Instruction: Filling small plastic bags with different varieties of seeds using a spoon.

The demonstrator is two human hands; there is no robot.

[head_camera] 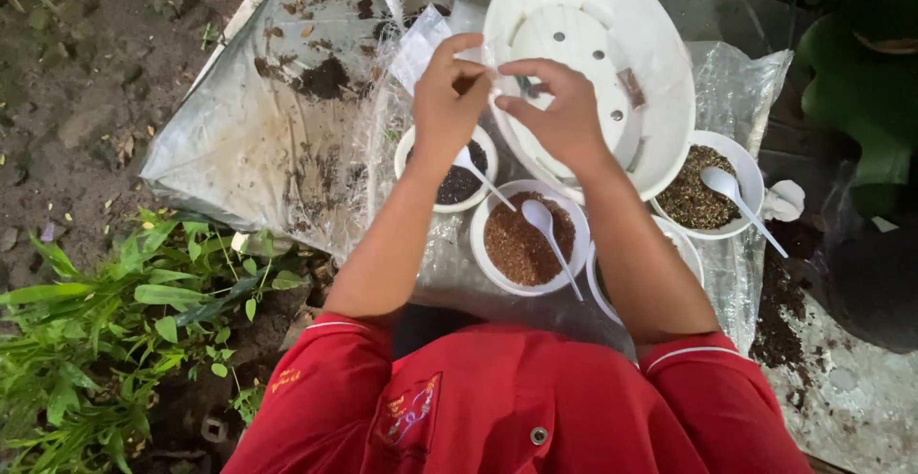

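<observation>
My left hand (pixel 448 101) is raised over the bowls and grips a small clear plastic packet (pixel 419 45) that sticks out behind its fingers. My right hand (pixel 562 118) meets it fingertip to fingertip, thumb and forefinger pinched at the packet's near corner. Both hands hover in front of a large white pot (pixel 660 101) with drain holes, lying tilted. Below the hands a white bowl of black grains (pixel 461 187) and a white bowl of reddish-brown grains (pixel 516 244) each hold a white spoon (pixel 541 218).
A third bowl of mixed brown bits (pixel 690 197) with a spoon stands at the right. A fourth bowl (pixel 601 287) is mostly hidden under my right forearm. All rest on a soil-strewn plastic sheet (pixel 239 139). Green plants (pixel 115 321) grow at the left, with bare ground behind them.
</observation>
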